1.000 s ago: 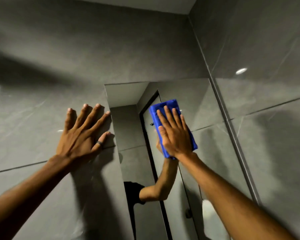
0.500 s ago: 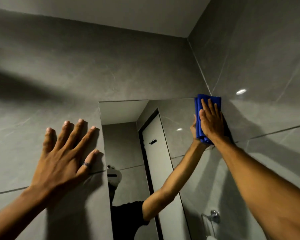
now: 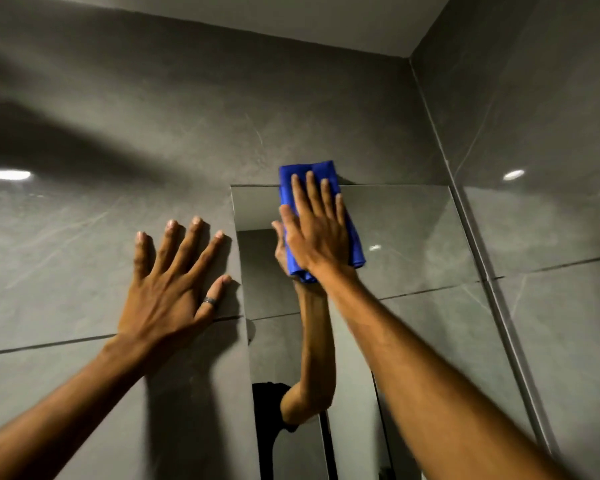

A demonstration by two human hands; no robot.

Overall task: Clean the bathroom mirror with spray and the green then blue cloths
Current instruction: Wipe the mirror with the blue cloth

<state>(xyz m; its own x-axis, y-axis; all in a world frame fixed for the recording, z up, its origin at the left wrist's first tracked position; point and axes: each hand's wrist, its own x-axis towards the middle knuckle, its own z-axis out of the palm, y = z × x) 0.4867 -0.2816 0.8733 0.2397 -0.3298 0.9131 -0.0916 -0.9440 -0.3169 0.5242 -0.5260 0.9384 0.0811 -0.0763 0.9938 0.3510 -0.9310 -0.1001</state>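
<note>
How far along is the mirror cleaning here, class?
Seemingly done: the green-cloth stage, since the right hand presses the blue cloth flat. In hand: wiping the mirror at its top edge, the left hand braced on the wall. Left: the glass below; streaks cannot be judged.

The grey tiled wall (image 3: 153, 133) fills most of the view. Above the wall is a pale ceiling (image 3: 326, 19). To its right a side wall (image 3: 541, 116) meets it at a corner, with a bright light spot (image 3: 513, 174).
</note>
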